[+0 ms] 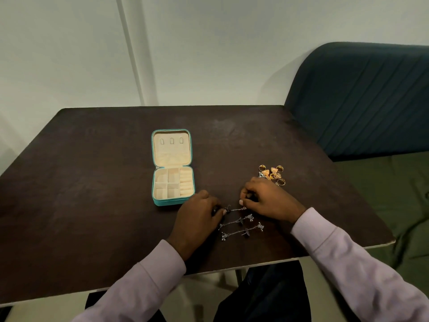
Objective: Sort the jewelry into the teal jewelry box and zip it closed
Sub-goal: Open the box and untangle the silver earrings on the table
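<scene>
1. Teal jewelry box (173, 168) lies open at bench (92, 182) centre, compartments bare.
2. Left hand (197, 213) and right hand (267, 198) each pinch one end of the top silver chain (235, 209), likely straightening it.
3. Gold pieces (272, 174) wait at 2 o'clock.

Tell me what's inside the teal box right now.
The teal jewelry box lies open; its cream compartments and ring rolls look empty. The lid pocket's inside is hidden. All jewelry seen is on the table.
</scene>
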`<state>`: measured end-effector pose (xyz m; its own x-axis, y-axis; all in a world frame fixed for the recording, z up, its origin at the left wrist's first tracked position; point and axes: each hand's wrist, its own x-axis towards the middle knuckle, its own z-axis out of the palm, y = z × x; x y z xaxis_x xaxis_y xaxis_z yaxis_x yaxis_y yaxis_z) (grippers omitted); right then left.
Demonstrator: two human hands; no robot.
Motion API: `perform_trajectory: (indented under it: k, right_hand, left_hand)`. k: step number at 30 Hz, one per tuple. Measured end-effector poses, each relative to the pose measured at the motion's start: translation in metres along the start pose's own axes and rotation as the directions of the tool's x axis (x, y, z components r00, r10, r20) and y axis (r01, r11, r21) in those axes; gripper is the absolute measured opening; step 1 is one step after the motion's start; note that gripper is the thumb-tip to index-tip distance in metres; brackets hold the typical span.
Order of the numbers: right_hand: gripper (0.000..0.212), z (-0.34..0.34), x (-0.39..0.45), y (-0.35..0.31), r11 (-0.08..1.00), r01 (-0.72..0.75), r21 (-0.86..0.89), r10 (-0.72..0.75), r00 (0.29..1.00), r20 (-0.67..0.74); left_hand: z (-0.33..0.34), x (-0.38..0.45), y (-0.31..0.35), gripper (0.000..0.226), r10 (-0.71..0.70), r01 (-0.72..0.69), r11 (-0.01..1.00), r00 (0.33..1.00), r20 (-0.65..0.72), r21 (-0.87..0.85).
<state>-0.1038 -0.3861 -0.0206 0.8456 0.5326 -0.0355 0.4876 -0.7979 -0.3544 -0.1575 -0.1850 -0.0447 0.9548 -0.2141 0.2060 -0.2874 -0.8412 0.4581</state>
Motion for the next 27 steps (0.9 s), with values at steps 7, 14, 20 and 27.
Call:
perform_trajectory:
  k: [7,14,20,27]
  right_hand:
    - [0.029,0.004,0.005,-0.006,0.998,0.04,0.053,-0.042,0.998,0.037]
    - [0.032,0.009,0.011,-0.011,0.999,0.052,0.013,-0.053,0.995,0.082]
    - [0.013,0.013,0.01,-0.011,0.996,0.083,0.026,-0.084,0.995,0.05]
    - [0.011,0.011,0.008,-0.013,0.998,0.05,0.043,-0.05,0.999,0.005]
  left_hand:
    - [-0.008,0.005,-0.001,0.018,-0.028,0.028,0.998,1.0,0.009,-0.054]
    - [-0.003,0.008,0.006,0.017,-0.021,0.022,1.0,0.999,0.048,-0.022]
    - [0.001,0.01,0.011,0.02,-0.03,0.03,1.0,0.997,0.076,0.005]
    - [0.003,0.01,0.009,0.021,-0.049,0.049,0.999,0.996,0.076,-0.004]
